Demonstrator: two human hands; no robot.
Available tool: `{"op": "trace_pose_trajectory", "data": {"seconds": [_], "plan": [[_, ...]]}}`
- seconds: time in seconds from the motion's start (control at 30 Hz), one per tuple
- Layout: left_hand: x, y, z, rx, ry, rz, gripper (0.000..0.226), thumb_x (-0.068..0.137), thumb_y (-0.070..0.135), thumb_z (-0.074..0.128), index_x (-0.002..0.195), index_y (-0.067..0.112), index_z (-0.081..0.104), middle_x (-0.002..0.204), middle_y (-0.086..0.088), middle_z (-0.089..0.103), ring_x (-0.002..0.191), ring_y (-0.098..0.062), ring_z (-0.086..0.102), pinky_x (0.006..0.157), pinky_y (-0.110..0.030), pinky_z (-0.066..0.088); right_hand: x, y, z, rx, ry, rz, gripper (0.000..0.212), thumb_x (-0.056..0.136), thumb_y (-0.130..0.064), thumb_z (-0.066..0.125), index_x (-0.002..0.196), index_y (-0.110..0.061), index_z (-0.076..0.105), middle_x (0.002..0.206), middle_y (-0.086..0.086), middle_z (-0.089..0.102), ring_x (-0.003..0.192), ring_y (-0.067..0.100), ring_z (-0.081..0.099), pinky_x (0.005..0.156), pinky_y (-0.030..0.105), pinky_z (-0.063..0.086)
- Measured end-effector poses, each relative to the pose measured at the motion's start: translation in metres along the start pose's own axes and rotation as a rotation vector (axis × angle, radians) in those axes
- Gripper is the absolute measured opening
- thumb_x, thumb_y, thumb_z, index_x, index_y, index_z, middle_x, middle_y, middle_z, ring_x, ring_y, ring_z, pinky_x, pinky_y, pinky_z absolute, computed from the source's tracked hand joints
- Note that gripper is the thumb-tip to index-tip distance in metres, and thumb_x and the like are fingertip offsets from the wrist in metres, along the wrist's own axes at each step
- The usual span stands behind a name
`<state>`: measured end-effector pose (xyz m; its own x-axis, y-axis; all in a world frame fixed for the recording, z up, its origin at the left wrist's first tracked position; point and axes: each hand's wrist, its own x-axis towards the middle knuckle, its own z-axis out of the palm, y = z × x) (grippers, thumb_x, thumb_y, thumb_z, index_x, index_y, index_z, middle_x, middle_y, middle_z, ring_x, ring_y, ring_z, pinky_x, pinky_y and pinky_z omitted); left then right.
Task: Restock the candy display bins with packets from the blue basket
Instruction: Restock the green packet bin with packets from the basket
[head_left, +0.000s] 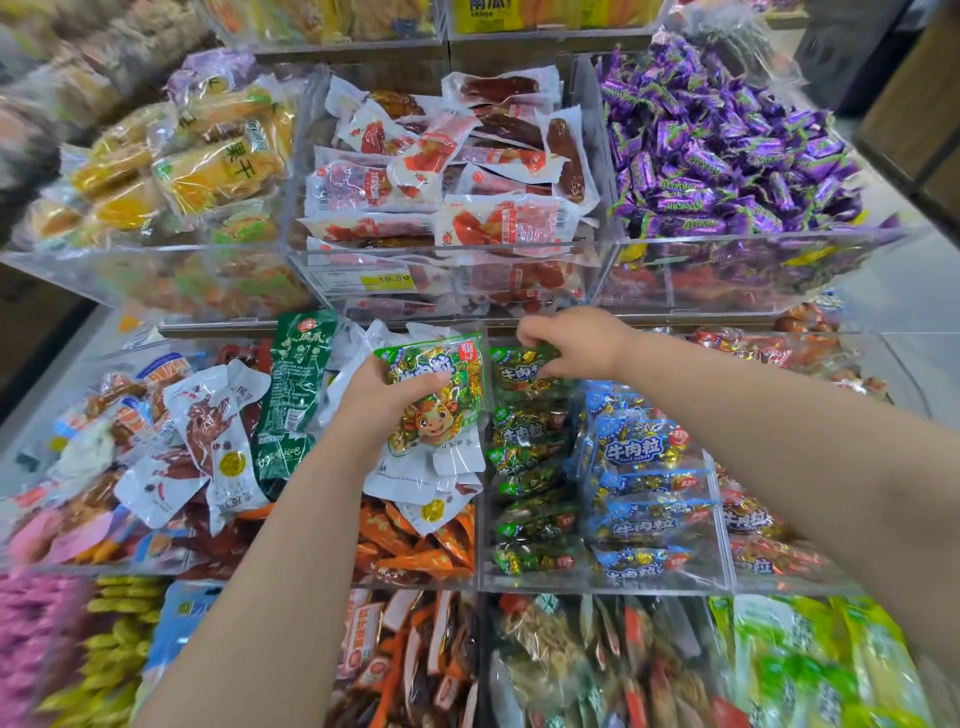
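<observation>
Two hands work over the display. One green packet (441, 410) is gripped in the left hand (384, 400), thumb across its front, above the left wall of a clear bin (571, 584). A second packet (519, 371), at the bin's far end, is pinched by the curled fingers of the right hand (571, 340). Roughly six more green ones (530, 483) are ranged toward the near edge, with about five blue packets (644, 452) just beside them. Three upper bins (753, 240) are filled with fruit packs (208, 171), sausage packs (447, 171) and purple candies (727, 156). Pale floor (914, 291) is seen at the right.
</observation>
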<state>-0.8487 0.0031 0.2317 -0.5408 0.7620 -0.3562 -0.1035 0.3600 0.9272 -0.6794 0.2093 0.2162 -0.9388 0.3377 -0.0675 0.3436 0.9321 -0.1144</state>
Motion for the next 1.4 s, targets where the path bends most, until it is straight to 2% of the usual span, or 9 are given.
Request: {"op": "trace_pose_trajectory", "data": {"seconds": [0.17,0.23,0.3,0.43,0.7,0.93,1.03,1.17,1.4], "plan": [[0.003,-0.001,0.000,-0.030,-0.014,-0.009,0.081,0.035,0.048,0.087,0.104,0.022,0.053,0.113,-0.008,0.066,0.100,-0.030,0.066,0.090,-0.054,0.051,-0.004,0.008,0.013,0.025,-0.077,0.066,0.038,0.085,-0.041,0.064,0.102,-0.025,0.035,0.073,0.000,0.051,0.070,0.024,0.050,0.053,0.031,0.033],[0.004,-0.002,0.000,-0.024,-0.007,-0.016,0.088,0.035,0.048,0.087,0.110,0.019,0.052,0.114,-0.008,0.065,0.101,-0.030,0.066,0.090,-0.054,0.051,-0.004,0.007,0.021,-0.114,-0.135,0.047,0.048,0.089,-0.047,0.054,0.124,-0.019,0.037,0.105,0.005,0.057,0.098,0.027,0.053,0.076,0.034,0.042],[0.005,-0.003,0.000,-0.022,-0.006,-0.014,0.086,0.035,0.048,0.087,0.109,0.021,0.052,0.114,-0.008,0.065,0.101,-0.030,0.066,0.090,-0.054,0.051,-0.002,0.005,0.025,-0.337,-0.128,-0.008,0.057,0.092,-0.051,0.046,0.135,-0.015,0.034,0.124,0.006,0.051,0.110,0.024,0.046,0.090,0.035,0.037],[0.007,-0.004,0.000,-0.040,-0.015,-0.006,0.084,0.035,0.046,0.087,0.108,0.021,0.053,0.112,-0.008,0.067,0.098,-0.029,0.067,0.089,-0.054,0.052,0.001,0.005,0.010,-0.246,-0.161,-0.043,0.050,0.094,-0.047,0.045,0.133,-0.017,0.032,0.093,0.010,0.061,0.078,0.026,0.054,0.065,0.033,0.042],[0.011,-0.007,-0.003,-0.058,-0.027,0.012,0.060,0.049,0.034,0.086,0.100,0.025,0.055,0.105,-0.005,0.069,0.093,-0.026,0.069,0.087,-0.052,0.054,-0.004,0.017,-0.007,-0.201,0.078,-0.222,0.038,0.094,-0.037,0.052,0.122,-0.013,0.051,0.105,0.011,0.062,0.090,0.030,0.058,0.065,0.036,0.046],[0.011,-0.008,-0.003,-0.076,-0.030,0.031,0.059,0.049,0.034,0.084,0.098,0.024,0.054,0.104,-0.006,0.069,0.091,-0.024,0.070,0.080,-0.045,0.056,0.005,0.013,0.006,-0.205,-0.149,0.060,0.041,0.093,-0.042,0.049,0.125,-0.018,0.041,0.086,0.002,0.053,0.075,0.022,0.049,0.055,0.030,0.036],[0.013,-0.009,-0.003,-0.074,-0.030,0.031,0.058,0.050,0.033,0.085,0.099,0.024,0.054,0.105,-0.005,0.069,0.092,-0.024,0.070,0.080,-0.045,0.056,0.005,0.012,0.008,-0.182,-0.116,0.091,0.046,0.094,-0.047,0.045,0.126,-0.016,0.040,0.099,0.004,0.058,0.080,0.021,0.050,0.061,0.031,0.040],[0.014,-0.009,-0.004,-0.073,-0.026,0.030,0.064,0.048,0.035,0.085,0.102,0.023,0.054,0.103,-0.004,0.069,0.090,-0.023,0.070,0.078,-0.043,0.056,-0.003,0.005,0.026,-0.248,-0.095,0.102,0.047,0.099,-0.043,0.034,0.134,-0.013,0.036,0.133,0.009,0.045,0.120,0.026,0.042,0.096,0.038,0.033],[0.014,-0.010,-0.004,-0.071,-0.019,0.033,0.054,0.054,0.033,0.084,0.097,0.025,0.054,0.103,-0.004,0.069,0.088,-0.023,0.071,0.077,-0.042,0.057,-0.004,-0.005,0.029,-0.210,0.281,0.091,0.040,0.090,-0.019,0.060,0.129,-0.014,0.056,0.118,0.011,0.063,0.113,0.032,0.054,0.094,0.041,0.039]]}}
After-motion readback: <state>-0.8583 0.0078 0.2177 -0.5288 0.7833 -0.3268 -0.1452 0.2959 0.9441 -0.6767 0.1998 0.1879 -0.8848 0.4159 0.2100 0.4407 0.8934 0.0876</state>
